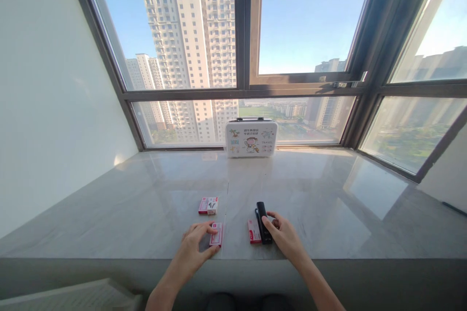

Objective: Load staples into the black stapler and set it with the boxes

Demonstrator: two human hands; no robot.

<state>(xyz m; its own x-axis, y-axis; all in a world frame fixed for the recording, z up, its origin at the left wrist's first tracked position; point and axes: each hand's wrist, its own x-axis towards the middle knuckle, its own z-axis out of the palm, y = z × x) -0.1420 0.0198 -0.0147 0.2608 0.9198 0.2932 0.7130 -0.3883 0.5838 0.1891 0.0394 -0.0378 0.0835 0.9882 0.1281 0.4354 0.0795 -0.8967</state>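
Observation:
My left hand [195, 243] is closed on a small white-and-red box [216, 236] that lies on the stone sill, its fingers on the top and thumb at the near end. A black stapler [261, 218] lies lengthwise under my right hand [282, 233], whose thumb and fingers grip its right side. Against the stapler's left side rests a red-and-white box [254, 231], partly hidden by it. Beyond my left hand are two more small boxes side by side, a red-and-white box [203, 205] and a white box with a stapler picture [212, 205].
A white case with cartoon prints and a dark handle [251, 141] stands at the window. The glossy grey sill [146, 204] ends in a front edge just before me. A white wall [54, 82] bounds the left, and dark window frames [242, 48] rise behind.

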